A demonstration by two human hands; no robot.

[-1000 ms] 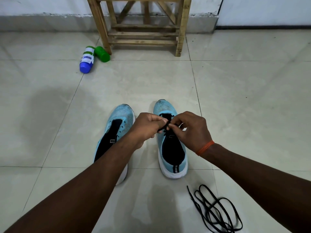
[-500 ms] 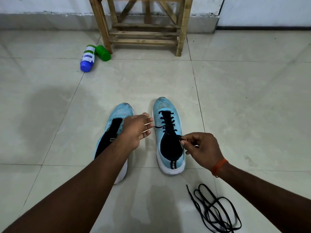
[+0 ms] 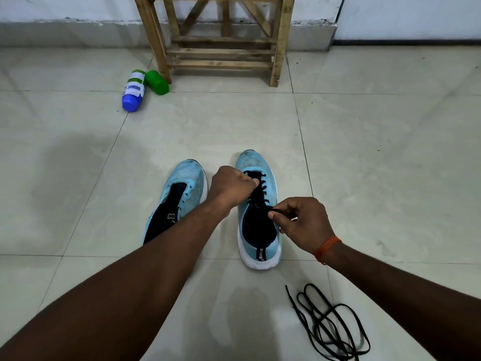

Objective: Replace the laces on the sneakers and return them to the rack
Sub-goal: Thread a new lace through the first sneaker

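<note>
Two light blue sneakers stand side by side on the tiled floor. The right sneaker (image 3: 256, 162) carries a black lace (image 3: 263, 190) through its eyelets. My left hand (image 3: 230, 187) is curled at the lacing near the toe, thumb on the lace. My right hand (image 3: 302, 221) pinches the lace end beside the sneaker's collar. The left sneaker (image 3: 186, 178) has no lace and my left forearm covers its heel. A loose black lace (image 3: 328, 324) lies coiled on the floor at the lower right. The wooden rack (image 3: 218, 40) stands against the far wall.
A blue and white bottle (image 3: 133, 91) lies on the floor by the rack's left leg, with a green bottle (image 3: 157, 82) next to it. A grey skirting runs along the white wall behind.
My left hand has returned from open beside the sneaker to gripping the lacing near the toe. My right hand keeps the lace end and stays by the collar.
</note>
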